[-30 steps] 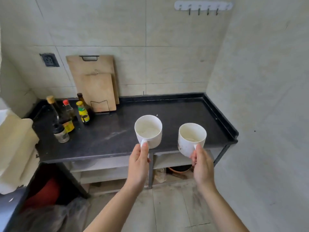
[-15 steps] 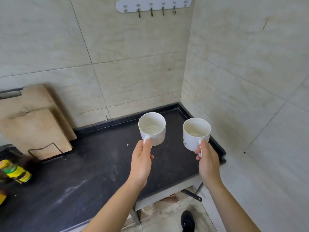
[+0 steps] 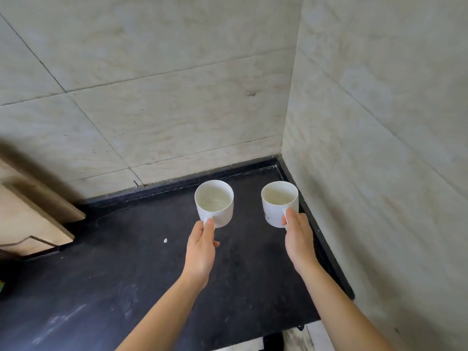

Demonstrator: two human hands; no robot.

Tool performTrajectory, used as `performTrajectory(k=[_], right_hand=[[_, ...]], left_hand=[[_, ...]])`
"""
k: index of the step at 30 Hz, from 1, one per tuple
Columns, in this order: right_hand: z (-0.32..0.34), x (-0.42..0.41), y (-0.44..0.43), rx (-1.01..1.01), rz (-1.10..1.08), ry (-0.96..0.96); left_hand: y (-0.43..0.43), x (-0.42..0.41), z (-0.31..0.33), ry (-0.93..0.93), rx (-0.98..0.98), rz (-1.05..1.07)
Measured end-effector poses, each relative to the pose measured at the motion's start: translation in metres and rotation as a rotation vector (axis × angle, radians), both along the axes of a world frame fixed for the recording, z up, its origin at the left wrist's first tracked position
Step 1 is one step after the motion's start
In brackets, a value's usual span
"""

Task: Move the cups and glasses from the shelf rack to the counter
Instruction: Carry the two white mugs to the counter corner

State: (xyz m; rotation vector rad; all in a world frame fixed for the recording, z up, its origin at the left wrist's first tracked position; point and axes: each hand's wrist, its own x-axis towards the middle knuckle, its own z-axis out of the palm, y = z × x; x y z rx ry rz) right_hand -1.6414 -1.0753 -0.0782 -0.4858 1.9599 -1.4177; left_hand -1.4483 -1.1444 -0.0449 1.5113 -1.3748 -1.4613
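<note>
The left hand [image 3: 201,249] pinches the handle of the left white mug [image 3: 214,202]; the right hand [image 3: 300,236] pinches the handle of the right white mug [image 3: 279,203]. Both mugs are upright, side by side but apart, over the far right corner of the black worktop [image 3: 126,287], beside the tiled wall [image 3: 379,148].

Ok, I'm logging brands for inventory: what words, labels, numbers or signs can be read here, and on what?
No readable text.
The left mug and right mug carry no print, only dark specks on the right one.
The coloured sliver at the left edge is too cut off to read.
</note>
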Motion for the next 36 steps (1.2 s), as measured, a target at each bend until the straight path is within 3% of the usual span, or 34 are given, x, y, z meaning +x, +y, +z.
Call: performTrajectory(k=[18,28,31,36], right_hand=[[-0.139,-0.073,-0.130,0.197,0.073,0.208],[-0.163,-0.100,-0.198,0.151,0.052,0.343],[-0.170,-0.105,-0.204,0.176,0.038,0.288],[-0.176,-0.107,-0.204,0.282,0.064,0.362]], left_hand=[[-0.115,-0.115,-0.166,-0.010,0.194,-0.078],[-0.169,-0.153,-0.199,-0.011,0.116,-0.078],[-0.181,-0.163,-0.204,-0.039,0.122,-0.090],[-0.190,-0.163,-0.212,-0.093,0.118,-0.103]])
